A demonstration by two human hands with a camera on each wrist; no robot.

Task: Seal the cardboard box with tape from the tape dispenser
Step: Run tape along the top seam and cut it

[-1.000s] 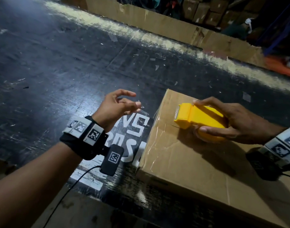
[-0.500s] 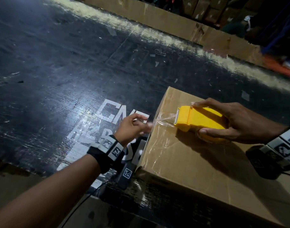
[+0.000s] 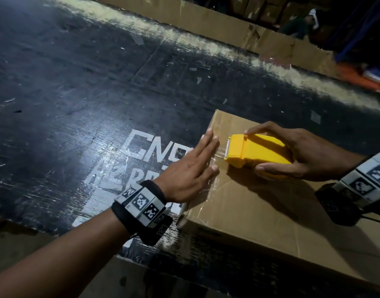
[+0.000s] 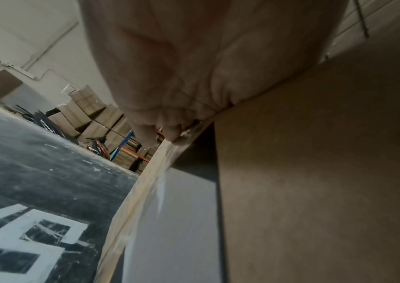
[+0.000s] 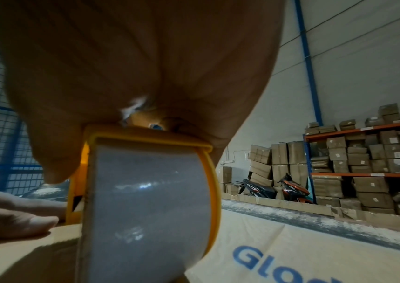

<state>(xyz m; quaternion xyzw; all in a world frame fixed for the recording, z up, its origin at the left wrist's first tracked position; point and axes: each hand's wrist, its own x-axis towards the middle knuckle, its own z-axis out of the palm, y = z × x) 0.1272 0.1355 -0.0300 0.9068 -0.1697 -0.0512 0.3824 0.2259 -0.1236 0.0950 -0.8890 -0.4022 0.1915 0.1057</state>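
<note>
My left hand (image 3: 186, 176) lies flat, fingers straight and spread, on the near-left edge of the cardboard box (image 3: 260, 214), pressing down a strip of clear tape (image 3: 219, 152) that runs from under my fingertips to the toothed blade of the tape dispenser (image 3: 258, 152). In the left wrist view my fingers (image 4: 169, 132) reach just over the box's top edge, where glossy tape wraps down the side. My right hand (image 3: 309, 154) is clamped round the yellow dispenser, thumb on its near side and fingers over the top and far side, and holds it on the box lid just right of my left hand, blade end facing my left fingertips. The right wrist view shows the grey roll of tape (image 5: 145, 206) inside the yellow housing, resting against the lid, with my left hand flat beside it. The box sits on a dark, scuffed table (image 3: 77, 104) with white lettering (image 3: 141, 160) under my left wrist. Beyond my right hand stand shelves of cartons (image 5: 363, 162).
</note>
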